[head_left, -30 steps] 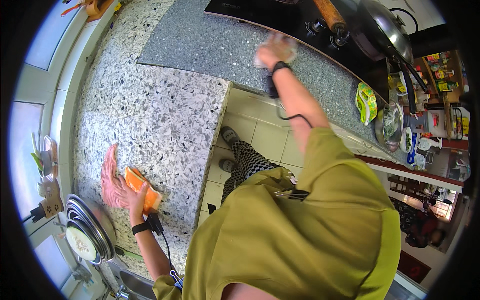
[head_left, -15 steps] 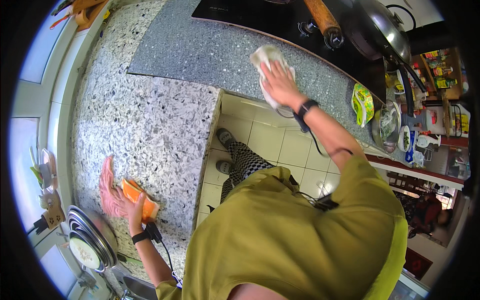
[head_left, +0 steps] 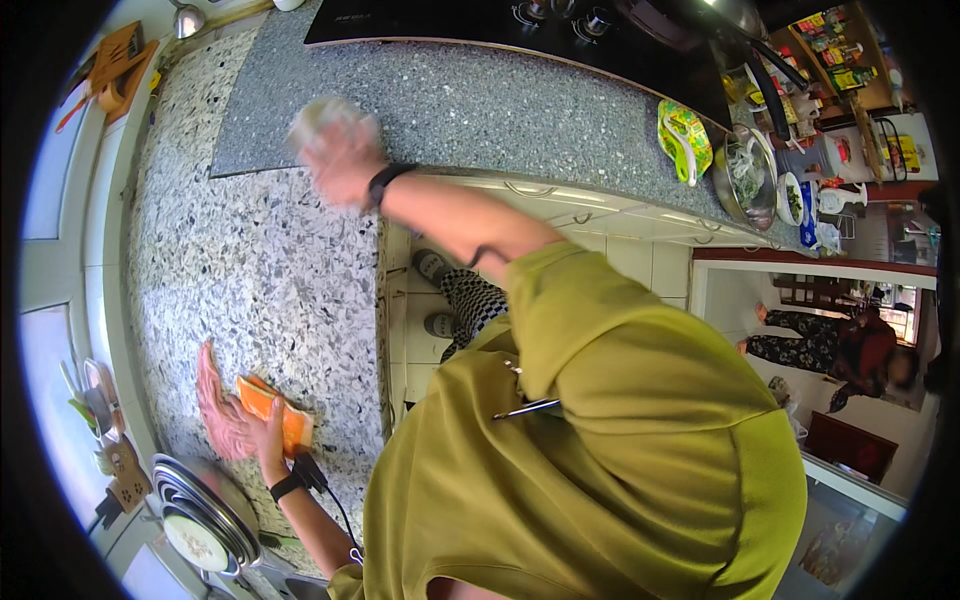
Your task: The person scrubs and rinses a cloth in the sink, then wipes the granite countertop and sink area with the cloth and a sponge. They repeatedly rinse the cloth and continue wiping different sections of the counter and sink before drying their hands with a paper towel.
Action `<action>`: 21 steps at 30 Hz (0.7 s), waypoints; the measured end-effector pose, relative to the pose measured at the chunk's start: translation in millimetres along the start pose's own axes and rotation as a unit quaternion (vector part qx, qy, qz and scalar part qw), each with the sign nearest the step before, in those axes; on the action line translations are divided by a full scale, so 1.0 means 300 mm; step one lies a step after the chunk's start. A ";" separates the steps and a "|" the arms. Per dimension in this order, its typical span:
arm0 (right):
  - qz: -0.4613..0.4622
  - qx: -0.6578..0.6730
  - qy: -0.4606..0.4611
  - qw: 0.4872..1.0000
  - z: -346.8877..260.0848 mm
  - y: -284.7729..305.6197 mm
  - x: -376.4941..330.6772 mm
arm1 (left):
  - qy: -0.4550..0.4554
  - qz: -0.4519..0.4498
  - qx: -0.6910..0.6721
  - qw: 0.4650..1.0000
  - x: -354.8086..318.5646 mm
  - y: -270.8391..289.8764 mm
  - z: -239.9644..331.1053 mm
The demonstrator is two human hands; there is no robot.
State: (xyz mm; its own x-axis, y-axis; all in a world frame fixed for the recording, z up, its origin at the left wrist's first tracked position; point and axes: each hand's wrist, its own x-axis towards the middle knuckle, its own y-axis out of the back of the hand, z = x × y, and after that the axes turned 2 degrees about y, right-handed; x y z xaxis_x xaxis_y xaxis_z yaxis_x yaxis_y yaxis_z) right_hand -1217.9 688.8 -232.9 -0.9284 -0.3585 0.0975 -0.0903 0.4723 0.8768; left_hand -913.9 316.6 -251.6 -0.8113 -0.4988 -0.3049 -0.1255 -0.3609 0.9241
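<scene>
Left hand (head_left: 260, 434): low at the left on the white speckled counter (head_left: 290, 260), palm down, fingers loosely spread, not wrapped around anything. Beneath the fingers, pink cloth (head_left: 212, 395), crumpled, reaching out past them toward the window side, one narrow end trailing forward. On the thumb side, just beside the pink, orange folded cloth (head_left: 294, 428), in contact with the thumb.

Right hand (head_left: 345, 162): well apart from the left, farther forward, out at the left end of the grey counter (head_left: 480, 110), near the seam with the white speckled one. Pale cloth (head_left: 325, 113) at the fingers, partly beyond them. Heavy blur here; cannot tell finger spread or firmness of hold.

Along the far edge of the grey counter, black cooktop (head_left: 420, 22). Farther right, green-and-yellow packet (head_left: 684, 142). Near the left wrist, nested steel bowls (head_left: 235, 505).
</scene>
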 end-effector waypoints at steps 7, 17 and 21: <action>-0.209 -0.003 0.336 0.918 -0.222 0.027 -0.310 | -0.086 0.051 -0.101 0.990 -0.059 0.038 0.061; -0.134 -0.262 0.174 0.940 -0.333 -0.117 0.018 | 0.113 0.065 -0.022 0.991 -0.533 -0.037 -0.006; -0.263 -0.089 0.478 0.833 -0.676 -0.189 -0.244 | 0.231 0.026 -0.032 0.972 -0.608 -0.017 -0.009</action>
State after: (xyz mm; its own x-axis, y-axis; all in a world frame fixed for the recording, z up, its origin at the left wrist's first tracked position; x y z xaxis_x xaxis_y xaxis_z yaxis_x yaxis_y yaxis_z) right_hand -1071.8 524.8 -194.3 -0.0569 -0.9961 -0.0668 -0.2604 -0.0498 0.9642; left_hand -763.8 407.2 -201.3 -0.4711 -0.8126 -0.3430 -0.0436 -0.3669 0.9292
